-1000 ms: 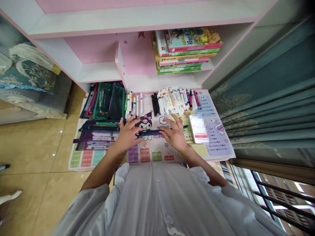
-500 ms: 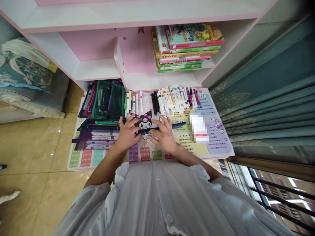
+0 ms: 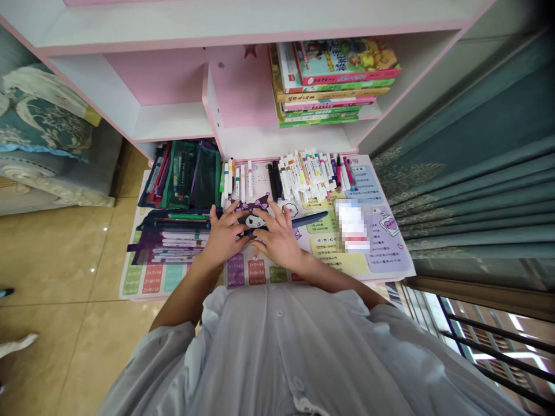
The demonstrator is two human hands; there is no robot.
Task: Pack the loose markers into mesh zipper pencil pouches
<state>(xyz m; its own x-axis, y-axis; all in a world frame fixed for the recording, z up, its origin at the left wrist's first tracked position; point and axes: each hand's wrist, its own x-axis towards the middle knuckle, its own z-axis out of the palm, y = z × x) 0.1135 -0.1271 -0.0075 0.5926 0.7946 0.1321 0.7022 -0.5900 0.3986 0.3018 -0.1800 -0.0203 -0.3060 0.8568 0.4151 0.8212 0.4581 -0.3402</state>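
A long, narrow dark blue strip [image 3: 310, 219] lies across the desk mat; its exact kind does not show. My left hand [image 3: 228, 234] pinches its left part with thumb and fingers. Close beside it, my right hand [image 3: 275, 234] grips the strip too, fingers bent over it, while the free end sticks out to the right. Both hands hide the middle of it. Beneath them is a cartoon figure [image 3: 254, 219] printed on the mat. Left of my left hand sits a purple and dark blue mesh pouch [image 3: 145, 245] with several white markers inside.
Behind my hands lie a heap of white markers [image 3: 306, 176], two black markers [image 3: 274, 180] and a few loose markers [image 3: 237, 180]. A green mesh pouch [image 3: 206, 176] stands back left. A blurred phone-like object [image 3: 352, 225] rests on the right. Books [image 3: 333, 98] are stacked on the shelf.
My right hand has slid left along the strip, nearer my left hand, so more of the strip shows on the right. My left hand has hardly moved.
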